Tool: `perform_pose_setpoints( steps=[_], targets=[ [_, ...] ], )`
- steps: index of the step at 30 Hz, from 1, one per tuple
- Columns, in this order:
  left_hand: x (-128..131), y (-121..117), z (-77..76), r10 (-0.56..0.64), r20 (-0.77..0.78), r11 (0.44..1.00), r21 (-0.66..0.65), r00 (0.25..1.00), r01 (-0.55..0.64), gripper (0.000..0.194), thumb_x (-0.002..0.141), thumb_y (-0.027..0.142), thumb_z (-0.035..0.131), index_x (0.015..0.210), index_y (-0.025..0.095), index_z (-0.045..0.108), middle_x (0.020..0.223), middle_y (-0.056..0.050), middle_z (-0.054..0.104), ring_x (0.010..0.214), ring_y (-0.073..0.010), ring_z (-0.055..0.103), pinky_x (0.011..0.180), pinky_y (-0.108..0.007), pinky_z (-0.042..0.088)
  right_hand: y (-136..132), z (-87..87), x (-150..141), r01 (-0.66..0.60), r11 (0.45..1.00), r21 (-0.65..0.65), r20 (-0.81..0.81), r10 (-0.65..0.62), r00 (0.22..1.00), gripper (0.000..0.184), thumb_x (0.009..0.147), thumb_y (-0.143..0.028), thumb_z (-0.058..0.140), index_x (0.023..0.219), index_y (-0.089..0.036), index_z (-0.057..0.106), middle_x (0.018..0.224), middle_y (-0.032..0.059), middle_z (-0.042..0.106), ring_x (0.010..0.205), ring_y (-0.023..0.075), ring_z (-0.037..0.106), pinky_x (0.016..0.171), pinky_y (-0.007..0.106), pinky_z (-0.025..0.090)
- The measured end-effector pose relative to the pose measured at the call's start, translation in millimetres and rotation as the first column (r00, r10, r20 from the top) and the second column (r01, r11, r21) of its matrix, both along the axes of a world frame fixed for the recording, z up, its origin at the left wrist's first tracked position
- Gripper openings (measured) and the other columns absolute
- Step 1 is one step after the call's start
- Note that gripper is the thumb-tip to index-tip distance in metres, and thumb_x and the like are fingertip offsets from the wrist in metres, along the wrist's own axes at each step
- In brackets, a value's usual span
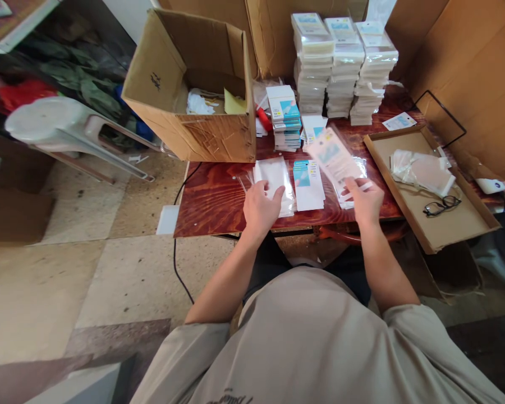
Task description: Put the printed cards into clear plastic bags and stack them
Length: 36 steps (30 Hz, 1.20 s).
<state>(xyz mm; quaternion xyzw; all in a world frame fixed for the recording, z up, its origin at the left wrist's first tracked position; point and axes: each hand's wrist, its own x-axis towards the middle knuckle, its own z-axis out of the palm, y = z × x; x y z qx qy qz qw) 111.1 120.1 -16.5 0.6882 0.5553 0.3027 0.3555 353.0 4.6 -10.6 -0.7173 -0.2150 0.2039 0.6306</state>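
My left hand (261, 206) rests on a pile of clear plastic sleeves (275, 175) at the near edge of the red wooden table (212, 196), its fingers curled over the top sleeve. My right hand (364, 199) holds a sleeved card packet (330, 156) tilted up off the table by its lower end. Between the hands lies a small stack of printed cards (308, 183) with blue and white faces.
An open cardboard box (193, 84) sits at the back left of the table. Stacks of packed sleeves (343, 67) and a smaller card stack (285, 115) stand behind. A shallow cardboard tray (435, 191) with glasses (441, 205) lies right. A cable hangs off the left edge.
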Motion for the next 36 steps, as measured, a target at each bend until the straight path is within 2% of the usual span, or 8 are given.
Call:
perform_pose_setpoints(
  steps=[6,10,14,18,22,26,31,36],
  targets=[
    [-5.0,36.6,-14.7,-0.006,-0.404,0.997,-0.076,0.915,-0.027,0.063,0.088,0.051,0.079,0.135,0.013,0.063,0.137,-0.025,0.067,0.136,-0.0446,0.059,0.116,-0.054,0.044,-12.9,-38.6,45.8,0.411,0.831,-0.376,0.539,-0.164,0.826,0.034,0.078,-0.043,0.081,0.096,-0.017,0.069,0.101,0.0186,0.077,0.105,0.0377,0.073,0.099,0.055,0.057],
    [-8.5,53.3,-14.0,-0.035,-0.435,0.982,-0.18,0.9,-0.049,0.051,0.086,0.051,0.082,0.121,0.016,0.069,0.124,-0.019,0.075,0.119,-0.0377,0.07,0.101,-0.046,0.051,-18.8,-49.1,31.8,0.528,0.816,-0.234,0.774,-0.172,0.609,0.075,0.078,-0.041,0.082,0.142,-0.01,0.057,0.148,0.0297,0.059,0.14,0.0469,0.053,0.115,0.067,0.043],
    [-13.8,62.0,-5.5,-0.095,-0.469,0.977,-0.213,0.878,-0.008,0.027,0.089,0.046,0.079,0.093,0.02,0.071,0.105,-0.013,0.079,0.105,-0.0334,0.073,0.09,-0.041,0.052,-13.2,-31.1,4.0,0.012,0.98,-0.196,0.868,0.168,0.468,0.044,0.097,-0.043,0.069,0.133,-0.016,0.066,0.138,0.0205,0.068,0.134,0.0365,0.06,0.117,0.057,0.045],
    [-18.7,61.3,0.9,-0.114,-0.49,0.987,-0.156,0.864,0.042,0.025,0.092,0.04,0.072,0.078,0.02,0.066,0.094,-0.014,0.077,0.104,-0.036,0.073,0.091,-0.045,0.053,1.3,-5.5,-24.2,-0.437,0.728,-0.529,0.777,0.622,0.096,0.033,0.098,-0.039,0.077,0.12,-0.015,0.076,0.132,0.016,0.076,0.133,0.0345,0.062,0.116,0.051,0.047],
    [-14.7,55.0,-2.9,-0.042,-0.042,0.988,-0.149,0.998,0.036,0.027,0.09,0.027,0.071,0.07,0.021,0.053,0.083,-0.011,0.073,0.091,-0.0293,0.076,0.089,-0.042,0.058,9.7,12.7,-36.2,-0.373,0.517,-0.77,0.579,0.812,-0.07,0.017,0.104,-0.014,0.061,0.108,-0.012,0.078,0.112,0.0151,0.079,0.108,0.028,0.07,0.098,0.041,0.053],
    [1.5,51.5,-12.7,0.206,0.556,0.851,-0.508,0.805,0.133,0.03,0.076,0.011,0.08,0.086,0.02,0.053,0.085,-0.011,0.077,0.077,-0.0232,0.078,0.077,-0.037,0.065,8.2,21.5,-37.6,-0.316,0.486,-0.815,0.544,0.83,-0.124,0.026,0.107,-0.011,0.055,0.126,-0.01,0.072,0.11,0.0147,0.078,0.102,0.0272,0.07,0.089,0.038,0.051],
    [18.2,53.5,-18.3,0.327,0.625,0.718,-0.652,0.709,0.243,0.013,0.083,0.011,0.079,0.088,0.013,0.067,0.079,-0.013,0.077,0.071,-0.02,0.077,0.072,-0.032,0.066,5.7,16.4,-43.5,-0.217,0.521,-0.826,0.563,0.787,-0.254,0.031,0.108,-0.017,0.054,0.131,-0.004,0.069,0.131,0.0235,0.07,0.114,0.0338,0.061,0.09,0.042,0.05],
    [18.7,45.6,-5.6,0.346,0.665,0.633,-0.686,0.662,0.358,0.01,0.088,0.0,0.069,0.086,0.01,0.069,0.095,-0.018,0.081,0.085,-0.0208,0.081,0.083,-0.03,0.068,-0.3,8.4,-40.8,-0.17,0.53,-0.831,0.556,0.772,-0.307,0.035,0.105,-0.005,0.041,0.121,-0.004,0.072,0.116,0.0208,0.073,0.102,0.0303,0.059,0.078,0.039,0.045]
  ],
)
